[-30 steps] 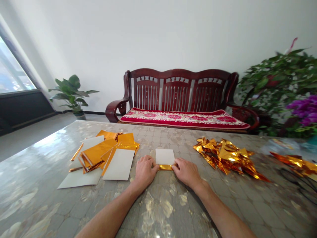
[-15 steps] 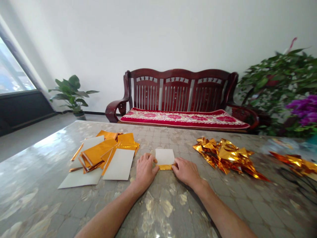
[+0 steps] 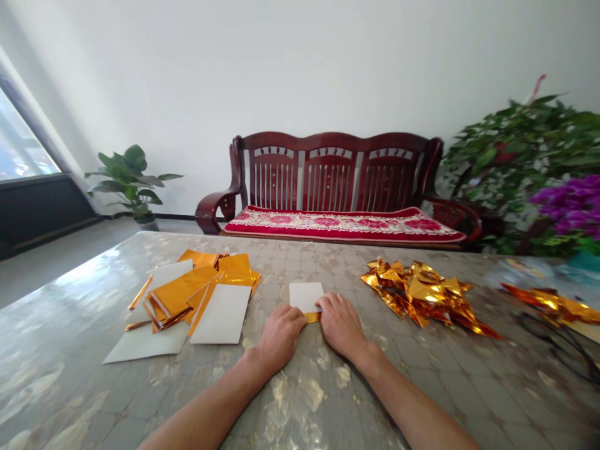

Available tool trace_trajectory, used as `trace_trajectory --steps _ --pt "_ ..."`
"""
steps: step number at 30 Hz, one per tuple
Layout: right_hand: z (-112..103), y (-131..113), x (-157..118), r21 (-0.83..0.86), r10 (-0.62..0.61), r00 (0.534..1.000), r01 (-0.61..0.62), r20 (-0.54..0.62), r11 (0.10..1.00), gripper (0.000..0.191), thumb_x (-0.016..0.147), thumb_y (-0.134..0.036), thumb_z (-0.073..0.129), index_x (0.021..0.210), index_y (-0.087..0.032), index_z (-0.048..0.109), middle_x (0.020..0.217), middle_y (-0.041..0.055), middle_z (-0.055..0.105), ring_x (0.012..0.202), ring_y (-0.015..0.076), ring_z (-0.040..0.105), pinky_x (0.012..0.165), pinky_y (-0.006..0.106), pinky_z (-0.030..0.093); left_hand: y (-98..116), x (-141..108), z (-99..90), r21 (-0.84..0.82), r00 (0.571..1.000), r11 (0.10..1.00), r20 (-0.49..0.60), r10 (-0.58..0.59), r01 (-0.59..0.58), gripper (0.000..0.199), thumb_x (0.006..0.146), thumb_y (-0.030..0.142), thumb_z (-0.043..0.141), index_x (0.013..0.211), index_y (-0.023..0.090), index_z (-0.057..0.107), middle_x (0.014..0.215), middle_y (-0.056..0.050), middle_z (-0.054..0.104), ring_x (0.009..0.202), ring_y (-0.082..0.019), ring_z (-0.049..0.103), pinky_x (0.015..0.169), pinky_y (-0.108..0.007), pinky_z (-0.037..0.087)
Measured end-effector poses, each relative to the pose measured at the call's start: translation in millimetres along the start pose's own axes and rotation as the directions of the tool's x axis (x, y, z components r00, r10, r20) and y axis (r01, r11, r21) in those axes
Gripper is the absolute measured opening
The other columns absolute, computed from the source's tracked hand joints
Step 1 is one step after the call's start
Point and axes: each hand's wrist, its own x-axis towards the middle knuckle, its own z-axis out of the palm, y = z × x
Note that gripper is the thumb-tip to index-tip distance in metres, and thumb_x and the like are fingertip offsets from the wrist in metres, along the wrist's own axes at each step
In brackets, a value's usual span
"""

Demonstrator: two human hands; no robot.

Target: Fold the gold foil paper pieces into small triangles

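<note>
A small sheet of foil paper (image 3: 305,295) lies on the table in front of me, pale side up. Its near edge is folded over into a narrow gold strip (image 3: 313,317). My left hand (image 3: 282,334) is closed on the left end of the fold, fingers bent over it. At the other end my right hand (image 3: 341,322) grips the fold, its fingertips reaching onto the pale side. Both thumbs are mostly hidden. To the left lies a loose stack of gold foil paper (image 3: 180,292), with some sheets pale side up. On the right sits a heap of folded gold foil pieces (image 3: 429,290).
The patterned table (image 3: 300,400) has a plastic bag (image 3: 522,272), more foil pieces (image 3: 548,300) and a black cable (image 3: 557,340) at its right side. Behind it stands a wooden bench (image 3: 328,178) with a red cushion. Potted plants (image 3: 134,181) flank the bench.
My right hand has shifted up over the sheet's right edge. My left hand has drawn lower, its fingers now curled over the fold. The view has turned slightly right.
</note>
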Motion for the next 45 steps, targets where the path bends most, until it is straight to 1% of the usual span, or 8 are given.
trace_trajectory --steps 3,8,15,23,29,34,39,45 --pt "4.6 -4.8 0.1 -0.006 0.023 1.000 -0.023 -0.010 1.000 0.025 0.094 -0.016 0.043 0.114 -0.022 0.057 0.113 0.0072 0.059 0.105 0.0227 0.048 0.090 0.033 0.034 5.5 -2.1 -2.2 0.065 0.999 0.998 0.031 -0.017 0.015 0.025 0.091 0.013 0.048 0.102 0.023 0.068 0.098 -0.006 0.066 0.096 -0.021 0.055 0.088 -0.033 0.043" --pt "7.8 -9.2 -0.6 -0.021 0.054 0.998 -0.054 -0.017 0.998 0.033 0.094 -0.036 0.051 0.124 -0.022 0.053 0.122 0.0100 0.056 0.111 0.0261 0.046 0.096 0.037 0.034 11.8 -2.1 -2.8 0.117 0.997 0.992 0.060 -0.044 0.036 0.022 0.094 0.018 0.046 0.102 0.023 0.067 0.097 -0.006 0.065 0.095 -0.021 0.055 0.086 -0.035 0.043" --pt "10.1 7.7 -2.0 -0.036 0.088 0.996 -0.089 -0.024 0.995 0.038 0.094 -0.038 0.052 0.128 -0.021 0.053 0.132 0.0111 0.053 0.123 0.0283 0.041 0.106 0.042 0.027 9.7 -8.0 -4.9 0.148 0.995 0.988 0.083 -0.062 0.049 0.023 0.095 0.016 0.047 0.105 0.022 0.066 0.099 -0.006 0.065 0.096 -0.022 0.057 0.086 -0.035 0.045" --pt "12.4 21.5 -3.5 -0.055 0.130 0.992 -0.130 -0.003 0.990 0.038 0.096 -0.037 0.050 0.132 -0.022 0.051 0.138 0.0102 0.051 0.127 0.0277 0.039 0.108 0.043 0.025 11.2 -16.1 -8.9 0.195 0.986 0.978 0.130 -0.101 0.075 0.024 0.095 0.013 0.044 0.107 0.019 0.064 0.103 -0.008 0.065 0.098 -0.024 0.056 0.087 -0.036 0.045" --pt "10.6 28.4 0.9 -0.021 0.159 0.986 -0.161 -0.057 0.987 0.032 0.097 -0.031 0.049 0.125 -0.019 0.056 0.129 0.0100 0.058 0.118 0.0251 0.047 0.102 0.037 0.031 16.9 -18.6 -4.0 0.231 0.991 0.972 0.108 -0.076 0.049 0.021 0.095 0.016 0.044 0.105 0.019 0.061 0.099 -0.008 0.062 0.092 -0.024 0.055 0.082 -0.037 0.044" --pt "4.9 31.6 2.3 0.029 0.203 0.976 -0.201 -0.076 0.979 0.026 0.099 -0.029 0.042 0.097 -0.020 0.066 0.106 0.0073 0.065 0.102 0.0222 0.054 0.090 0.032 0.037 24.5 -15.6 -1.4 0.218 0.991 0.972 0.085 -0.107 0.086 0.016 0.093 0.018 0.047 0.102 0.020 0.060 0.101 -0.007 0.059 0.093 -0.023 0.054 0.083 -0.036 0.045" --pt "4.9 24.0 3.5 0.118 0.166 0.982 -0.155 -0.087 0.981 0.019 0.094 -0.033 0.053 0.099 -0.023 0.068 0.107 0.0059 0.066 0.103 0.0229 0.054 0.087 0.033 0.037 29.4 -11.1 6.0 0.195 0.993 0.979 0.093 -0.072 0.053 0.017 0.093 0.017 0.047 0.105 0.021 0.058 0.105 -0.006 0.058 0.095 -0.022 0.053 0.084 -0.034 0.047" --pt "6.8 21.6 8.0 0.265 0.227 0.971 -0.199 -0.079 0.943 0.017 0.085 -0.027 0.060 0.100 -0.022 0.067 0.107 0.0056 0.069 0.104 0.0251 0.056 0.090 0.036 0.040 33.1 -11.2 10.2 0.181 0.993 0.983 0.101 -0.057 0.038 0.019 0.093 0.016 0.049 0.109 0.021 0.057 0.106 -0.006 0.058 0.095 -0.022 0.053 0.084 -0.035 0.048"
